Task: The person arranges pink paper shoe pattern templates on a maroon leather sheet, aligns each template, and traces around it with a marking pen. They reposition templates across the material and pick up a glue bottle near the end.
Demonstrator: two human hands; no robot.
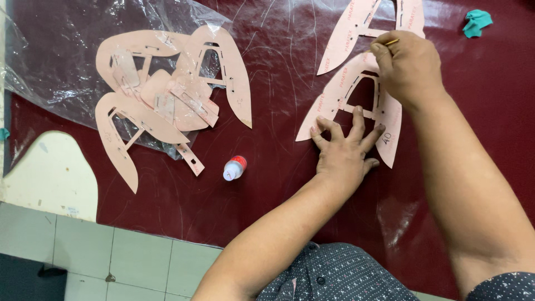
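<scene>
A pink cardboard pattern piece (334, 95) with cut-out slots lies flat on the dark red leather sheet (278, 184). My left hand (346, 150) presses down on its lower edge with the fingers spread. My right hand (405, 66) rests on the pattern's upper right side, closed around a thin yellowish marking tool (392, 42) whose tip is hidden by the fingers. A second pink pattern piece (362, 25) lies just above, partly out of the picture.
A heap of several pink pattern pieces (167, 95) sits on a clear plastic bag (61, 50) at left. A small white bottle with a red cap (234, 168) lies on the leather. A teal scrap (477, 22) is at top right. Tiled floor (111, 256) shows below the table's edge.
</scene>
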